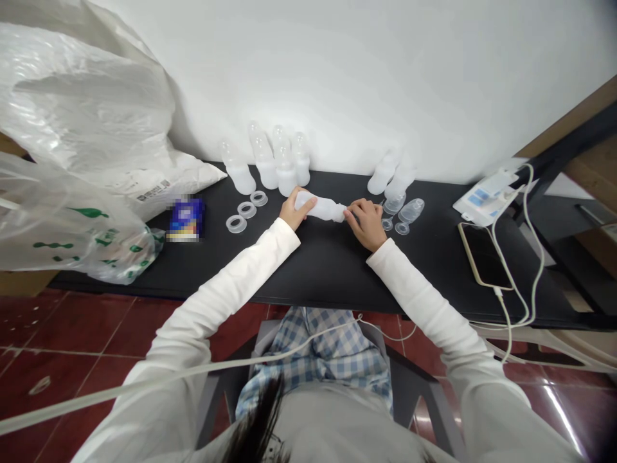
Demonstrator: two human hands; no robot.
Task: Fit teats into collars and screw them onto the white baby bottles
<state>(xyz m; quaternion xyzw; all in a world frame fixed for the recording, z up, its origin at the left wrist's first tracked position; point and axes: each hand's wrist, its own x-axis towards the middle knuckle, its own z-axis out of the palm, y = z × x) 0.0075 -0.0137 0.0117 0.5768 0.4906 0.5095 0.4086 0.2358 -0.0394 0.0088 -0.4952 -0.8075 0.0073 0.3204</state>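
Note:
A white plastic bottle [324,208] lies sideways above the black table [328,263], held between both hands. My left hand [293,211] is wrapped round its base end. My right hand [366,222] is closed round its neck end, the fingers hiding the opening. Three clear rings [247,209] lie just left of my left hand. Clear caps and small rings [403,212] lie just right of my right hand.
Several upright white bottles [272,164] stand at the back by the wall, two more [391,173] further right. Large plastic bags [81,148] crowd the left end beside a blue packet [186,218]. A phone [483,254] with cables and a white box [486,196] lie at the right.

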